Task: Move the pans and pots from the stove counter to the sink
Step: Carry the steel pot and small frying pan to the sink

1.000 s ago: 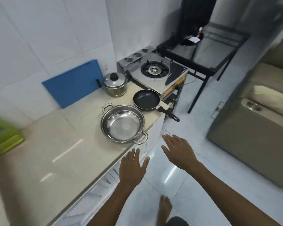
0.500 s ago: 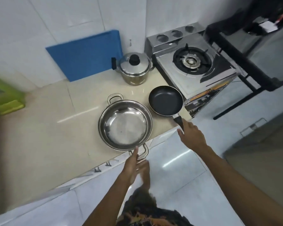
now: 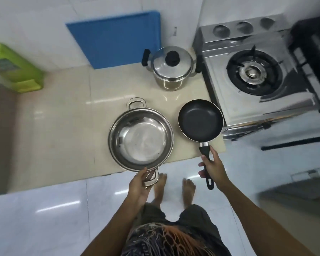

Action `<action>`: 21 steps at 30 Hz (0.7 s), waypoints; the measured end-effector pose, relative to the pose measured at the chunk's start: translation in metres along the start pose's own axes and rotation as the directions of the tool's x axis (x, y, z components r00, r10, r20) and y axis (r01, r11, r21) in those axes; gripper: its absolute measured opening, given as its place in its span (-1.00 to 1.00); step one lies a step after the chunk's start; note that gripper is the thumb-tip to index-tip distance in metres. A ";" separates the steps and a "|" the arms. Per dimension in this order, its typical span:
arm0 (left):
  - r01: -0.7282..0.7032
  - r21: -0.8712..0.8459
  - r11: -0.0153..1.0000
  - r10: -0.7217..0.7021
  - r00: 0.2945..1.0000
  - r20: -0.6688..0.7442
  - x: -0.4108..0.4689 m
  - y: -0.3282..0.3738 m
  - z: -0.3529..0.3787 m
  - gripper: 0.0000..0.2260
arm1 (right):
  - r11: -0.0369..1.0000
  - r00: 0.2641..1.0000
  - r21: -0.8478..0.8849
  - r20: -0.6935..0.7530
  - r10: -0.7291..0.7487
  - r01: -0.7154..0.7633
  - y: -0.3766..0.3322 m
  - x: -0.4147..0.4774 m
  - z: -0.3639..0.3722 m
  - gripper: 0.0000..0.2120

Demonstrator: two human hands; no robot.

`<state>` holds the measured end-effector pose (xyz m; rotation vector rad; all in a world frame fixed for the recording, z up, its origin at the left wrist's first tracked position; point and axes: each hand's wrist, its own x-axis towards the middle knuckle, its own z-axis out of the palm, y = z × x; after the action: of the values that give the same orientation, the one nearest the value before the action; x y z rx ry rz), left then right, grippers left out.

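Observation:
A wide steel pot with two loop handles sits on the beige counter near its front edge. My left hand grips its near loop handle, which overhangs the edge. To its right lies a small black frying pan. Its black handle sticks out over the floor, and my right hand is closed around that handle. A small lidded steel pot with a black knob stands at the back by the wall, untouched.
A gas stove stands right of the counter. A blue board leans on the tiled wall. A green container sits at the far left. My bare feet stand on the white floor below the counter edge.
The view has tipped further down over the counter. My left hand has closed on the wide pot's near handle, and my right hand has slid along the pan handle and wrapped around it.

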<state>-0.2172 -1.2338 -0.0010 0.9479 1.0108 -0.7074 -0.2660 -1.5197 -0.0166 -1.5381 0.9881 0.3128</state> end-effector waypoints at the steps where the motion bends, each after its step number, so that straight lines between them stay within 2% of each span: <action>1: -0.017 -0.018 1.000 0.017 1.000 -0.015 -0.001 -0.002 0.002 -0.88 | 1.000 1.000 0.015 0.016 -0.016 0.016 0.002 0.002 -0.001 -0.49; 6: -0.111 -0.083 0.990 0.101 0.989 -0.112 -0.017 -0.012 0.019 -0.83 | 0.991 0.993 -0.048 -0.011 -0.122 0.121 0.003 0.006 -0.010 -0.48; 9: -0.148 -0.123 0.981 0.129 0.980 -0.150 -0.032 -0.019 0.020 -0.81 | 0.977 0.986 -0.128 0.023 -0.166 0.167 -0.001 0.003 -0.017 -0.47; 14: -0.265 -0.233 0.936 0.207 0.947 -0.246 -0.056 -0.020 -0.004 -0.74 | 0.921 0.942 -0.226 0.187 -0.278 0.317 -0.026 -0.008 -0.002 -0.46; 21: -0.439 -0.336 0.833 0.306 0.872 -0.381 -0.091 0.015 -0.091 -0.69 | 0.832 0.834 -0.226 0.374 -0.405 0.506 -0.081 -0.035 0.097 -0.48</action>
<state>-0.2734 -1.1395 0.0683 0.8594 1.1474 0.0059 -0.1961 -1.4242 0.0395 -1.8955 0.2986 0.3654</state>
